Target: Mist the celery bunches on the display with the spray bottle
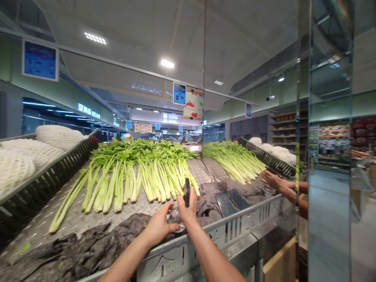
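Note:
Both hands are close together over the front edge of the celery stand. My left hand (160, 224) curls around a small clear plastic bottle (178, 226), its thumb across the near side. My right hand (188, 207) grips the bottle's upper part, where a black top (187, 192) sticks up between the fingers. The bottle's far side is hidden by the hands. Just beyond lies a row of celery (129, 176), pale stalks toward me and leaves at the back. Dark crumpled cloth (132, 229) lies under and beside my hands.
A dark phone-like slab (225, 204) rests on the cloth at right. The grey crate edge (164, 262) runs along the front. A black crate (58, 172) with net-wrapped white produce (58, 135) borders the left. A mirrored wall (249, 129) at right reflects the stand and my hands.

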`<state>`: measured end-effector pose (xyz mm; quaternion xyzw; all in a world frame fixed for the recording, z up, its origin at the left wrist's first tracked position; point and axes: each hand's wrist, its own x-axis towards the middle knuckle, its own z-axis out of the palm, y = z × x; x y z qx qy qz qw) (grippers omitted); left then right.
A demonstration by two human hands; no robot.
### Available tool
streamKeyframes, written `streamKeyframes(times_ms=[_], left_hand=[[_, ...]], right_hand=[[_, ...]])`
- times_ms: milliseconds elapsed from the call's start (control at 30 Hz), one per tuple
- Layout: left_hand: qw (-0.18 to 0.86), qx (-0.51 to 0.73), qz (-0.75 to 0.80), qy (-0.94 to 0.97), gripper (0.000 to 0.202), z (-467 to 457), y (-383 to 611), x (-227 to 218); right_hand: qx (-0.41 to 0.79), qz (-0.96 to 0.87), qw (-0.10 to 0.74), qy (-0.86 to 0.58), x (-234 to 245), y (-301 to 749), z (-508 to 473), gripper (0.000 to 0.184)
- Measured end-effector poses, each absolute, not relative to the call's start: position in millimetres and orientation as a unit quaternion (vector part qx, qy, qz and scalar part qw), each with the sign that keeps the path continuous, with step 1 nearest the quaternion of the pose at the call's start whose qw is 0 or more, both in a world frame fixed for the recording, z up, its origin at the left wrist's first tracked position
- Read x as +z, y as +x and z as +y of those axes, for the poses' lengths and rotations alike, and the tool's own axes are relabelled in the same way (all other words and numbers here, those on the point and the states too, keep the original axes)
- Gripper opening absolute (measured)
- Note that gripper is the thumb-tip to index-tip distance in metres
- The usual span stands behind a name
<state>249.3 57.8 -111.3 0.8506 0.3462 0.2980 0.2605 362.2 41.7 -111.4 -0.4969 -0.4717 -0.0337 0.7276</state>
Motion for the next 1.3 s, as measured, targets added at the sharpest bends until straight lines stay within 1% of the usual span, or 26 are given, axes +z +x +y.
streamKeyframes(times_ms=[167, 233, 467, 567, 800, 1033, 1200, 1300], left_hand=[[0.264, 0.294, 0.341, 0.853, 0.061, 57, 249, -113], [0.258, 0.294, 0.341, 0.855, 0.061, 56, 249, -114], [0.249, 0.300, 0.354, 0.850, 0.063, 56, 248, -114], [0.250, 0.303, 0.351, 0.850, 0.065, 56, 249, -114], [0.247, 0.306, 0.348, 0.851, 0.065, 56, 247, -117], [0.234, 0.329, 0.338, 0.850, 0.064, 60, 248, -119], [0.224, 0.345, 0.329, 0.850, 0.068, 63, 248, -123], [0.202, 0.362, 0.316, 0.853, 0.067, 65, 247, -124]], right_hand=[[-0.012, -0.479, 0.723, -0.499, -113, 363, 41, 0.018], [-0.005, -0.476, 0.726, -0.497, -114, 363, 41, 0.017], [-0.037, -0.466, 0.740, -0.484, -115, 365, 41, 0.029], [-0.036, -0.460, 0.749, -0.476, -115, 364, 40, 0.030], [-0.027, -0.466, 0.740, -0.485, -113, 361, 38, 0.017], [-0.075, -0.475, 0.739, -0.472, -112, 361, 36, 0.027], [-0.071, -0.481, 0.739, -0.466, -109, 355, 34, 0.030], [-0.063, -0.483, 0.742, -0.461, -108, 349, 37, 0.035]])
